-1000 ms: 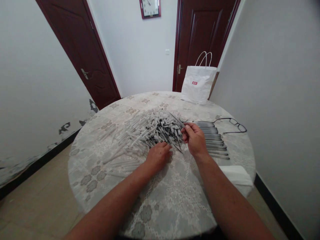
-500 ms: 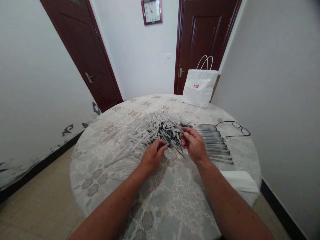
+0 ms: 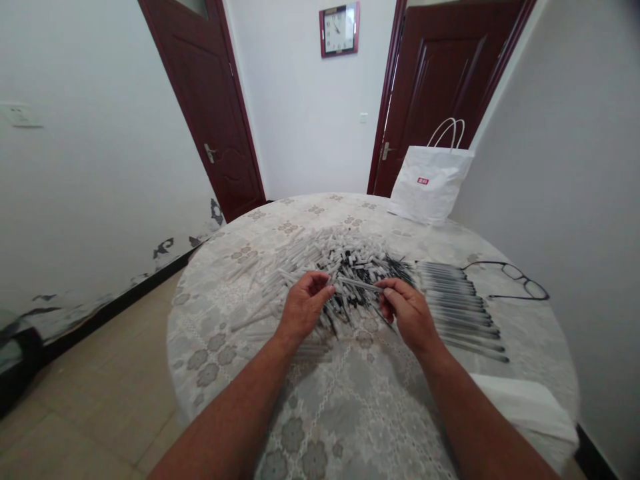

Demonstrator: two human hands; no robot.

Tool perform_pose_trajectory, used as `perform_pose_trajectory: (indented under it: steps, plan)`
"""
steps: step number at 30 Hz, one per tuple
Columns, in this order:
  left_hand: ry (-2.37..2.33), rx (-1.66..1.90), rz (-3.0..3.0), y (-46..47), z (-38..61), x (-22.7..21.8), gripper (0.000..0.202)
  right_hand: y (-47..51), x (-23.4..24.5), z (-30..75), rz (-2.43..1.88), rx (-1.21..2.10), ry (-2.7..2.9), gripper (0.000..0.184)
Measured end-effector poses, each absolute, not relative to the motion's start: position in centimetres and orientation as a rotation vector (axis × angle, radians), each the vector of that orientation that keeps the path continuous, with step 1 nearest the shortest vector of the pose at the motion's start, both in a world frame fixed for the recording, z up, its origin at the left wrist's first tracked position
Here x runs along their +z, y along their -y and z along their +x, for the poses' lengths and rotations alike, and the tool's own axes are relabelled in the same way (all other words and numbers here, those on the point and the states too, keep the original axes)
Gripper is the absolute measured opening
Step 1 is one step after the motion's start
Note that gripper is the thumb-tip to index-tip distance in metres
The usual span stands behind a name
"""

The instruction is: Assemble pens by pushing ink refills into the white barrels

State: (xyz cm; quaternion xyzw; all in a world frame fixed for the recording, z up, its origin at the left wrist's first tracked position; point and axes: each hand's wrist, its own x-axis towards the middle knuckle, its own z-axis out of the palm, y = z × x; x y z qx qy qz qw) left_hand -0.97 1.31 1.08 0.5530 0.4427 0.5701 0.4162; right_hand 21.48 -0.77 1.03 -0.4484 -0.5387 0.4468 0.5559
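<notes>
My right hand pinches one end of a slim, clear-grey pen, which points left across the pile. At the pen's other end is my left hand, with thumb and fingers pressed together; whatever it grips is too small to make out. Beneath both hands spreads a heap of pen parts: whitish barrels on the left, small white and black pieces in the middle, thin dark refills at the right. Beyond my right hand, several pens lie side by side in a row.
A flowered cloth covers the round table. Black-framed glasses lie right of the row. At the back right stands a white paper bag. A folded white sheet rests near the right edge.
My right hand has turned the pen from a steep slant to nearly level, bringing its far end to my left hand's fingertips. The whole view has shifted left.
</notes>
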Motion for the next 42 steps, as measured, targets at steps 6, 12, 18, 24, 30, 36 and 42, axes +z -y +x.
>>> perform_pose_trajectory:
  steps: [6,12,18,24,30,36,42]
  plan:
    - [-1.071,1.406,1.302,-1.35,-1.13,1.28,0.026,0.96,1.02,21.38,-1.129,0.93,1.395,0.026]
    - [-1.059,1.363,1.251,-1.46,-1.13,0.85,0.032,1.12,1.12,21.33,-1.199,0.827,1.478,0.029]
    - [-1.023,1.366,1.218,-1.64,-1.3,0.65,0.033,0.98,1.07,21.62,-1.202,0.828,1.396,0.032]
    - [-0.985,1.353,1.212,-1.7,-1.24,0.5,0.033,1.09,1.1,21.48,-1.26,0.752,1.552,0.028]
    - [-0.966,1.36,1.139,-1.81,-1.29,0.39,0.032,1.18,1.08,21.52,-1.272,0.68,1.541,0.03]
    - [-0.943,1.344,1.131,-1.81,-1.3,0.34,0.033,1.02,0.91,21.6,-1.257,0.734,1.471,0.032]
    - [-0.931,1.315,1.12,-1.84,-1.3,0.44,0.034,1.13,0.96,21.51,-1.253,0.743,1.489,0.033]
